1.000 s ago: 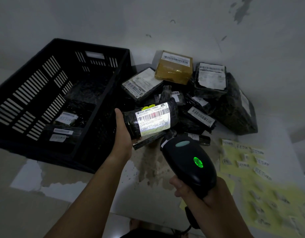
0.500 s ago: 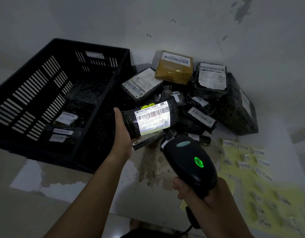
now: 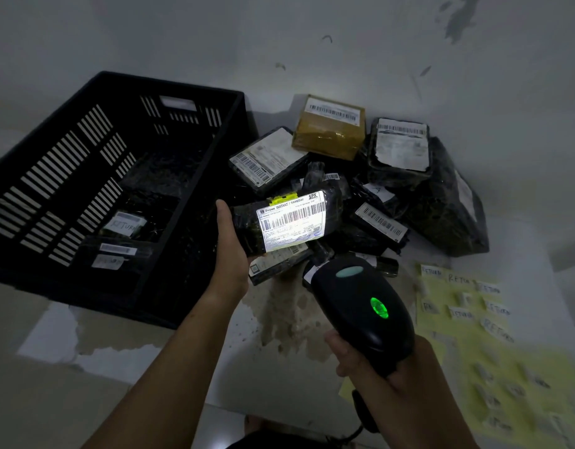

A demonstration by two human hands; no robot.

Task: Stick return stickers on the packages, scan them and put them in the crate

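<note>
Barely moved: left hand (image 3: 229, 251) grips package (image 3: 279, 222), long axis crosswise, label lit; right hand (image 3: 376, 377) grips scanner (image 3: 360, 312). Crate (image 3: 117, 176) just left of left hand.

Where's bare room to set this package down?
Bare stained table lies between the black crate, the package pile and the yellow sticker sheet. That pile is crowded. In the crate, labelled packages fill the near left; elsewhere too dark to tell.

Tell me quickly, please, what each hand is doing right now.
Left hand: grips the black plastic-wrapped labelled package.
Right hand: grips the black handheld barcode scanner.
</note>
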